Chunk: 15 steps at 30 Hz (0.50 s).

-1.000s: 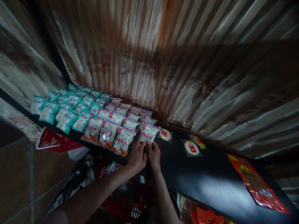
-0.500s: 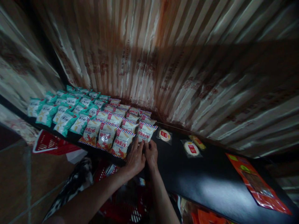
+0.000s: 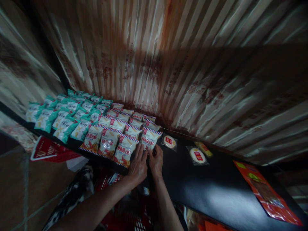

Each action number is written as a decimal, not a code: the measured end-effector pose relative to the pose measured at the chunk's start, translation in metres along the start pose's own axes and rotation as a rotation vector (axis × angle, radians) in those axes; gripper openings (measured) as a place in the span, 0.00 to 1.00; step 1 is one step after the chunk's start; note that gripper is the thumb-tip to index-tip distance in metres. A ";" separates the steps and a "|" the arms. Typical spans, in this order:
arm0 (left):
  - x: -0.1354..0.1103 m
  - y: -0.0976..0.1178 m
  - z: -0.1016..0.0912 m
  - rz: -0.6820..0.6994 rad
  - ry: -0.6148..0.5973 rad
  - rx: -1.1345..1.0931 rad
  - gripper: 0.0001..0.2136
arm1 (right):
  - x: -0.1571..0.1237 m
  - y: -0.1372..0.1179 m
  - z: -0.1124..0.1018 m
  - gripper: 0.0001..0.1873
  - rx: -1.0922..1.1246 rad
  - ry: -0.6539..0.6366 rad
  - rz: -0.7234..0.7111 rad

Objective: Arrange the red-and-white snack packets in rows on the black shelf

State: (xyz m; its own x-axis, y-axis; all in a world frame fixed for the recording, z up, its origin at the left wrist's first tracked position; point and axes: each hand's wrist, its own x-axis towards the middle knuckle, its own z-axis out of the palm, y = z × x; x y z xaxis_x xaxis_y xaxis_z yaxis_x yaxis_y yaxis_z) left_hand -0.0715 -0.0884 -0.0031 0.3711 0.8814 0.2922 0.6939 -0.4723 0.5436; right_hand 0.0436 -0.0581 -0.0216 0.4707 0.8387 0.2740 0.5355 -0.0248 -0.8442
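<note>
A white snack bag [image 3: 151,137] with red lettering and a striped top edge leans at the right end of the snack rows. Its lower right corner is in the curled fingers of my right hand [image 3: 156,160]. My left hand [image 3: 138,167] has its fingers stretched out against the bag's lower left side, just right of another white snack bag [image 3: 125,150]. Similar white and red bags stand in rows on the black shelf [image 3: 183,173]. Farther left are several teal snack bags [image 3: 64,128]. The fingertips are partly hidden and dim.
Two round packaged snacks [image 3: 169,141] and a small yellow packet [image 3: 204,149] lie right of my hands. A large orange packet [image 3: 267,192] lies at the far right. Behind the shelf hangs a pleated sheet [image 3: 149,64]. A red basket [image 3: 55,150] stands below on the left.
My left hand has shifted slightly down and left, its fingers a little apart from the right hand's. The right hand stays at the bag's lower corner. The view has moved slightly.
</note>
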 end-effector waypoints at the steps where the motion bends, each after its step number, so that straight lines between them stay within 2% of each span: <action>1: 0.000 -0.001 0.001 0.005 0.003 0.003 0.29 | 0.000 0.000 0.000 0.32 0.002 0.003 0.005; 7: -0.004 -0.004 0.007 0.071 -0.006 0.014 0.29 | 0.008 -0.010 -0.003 0.39 0.047 -0.033 0.054; 15: -0.006 -0.004 0.008 0.072 -0.047 0.035 0.27 | 0.025 -0.024 -0.002 0.34 0.213 -0.144 0.111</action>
State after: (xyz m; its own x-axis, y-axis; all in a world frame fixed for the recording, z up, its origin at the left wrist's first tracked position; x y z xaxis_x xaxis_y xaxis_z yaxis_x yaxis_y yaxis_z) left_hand -0.0716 -0.0915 -0.0129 0.4487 0.8447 0.2917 0.6851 -0.5348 0.4946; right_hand 0.0443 -0.0374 0.0069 0.4056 0.9063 0.1189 0.3191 -0.0186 -0.9475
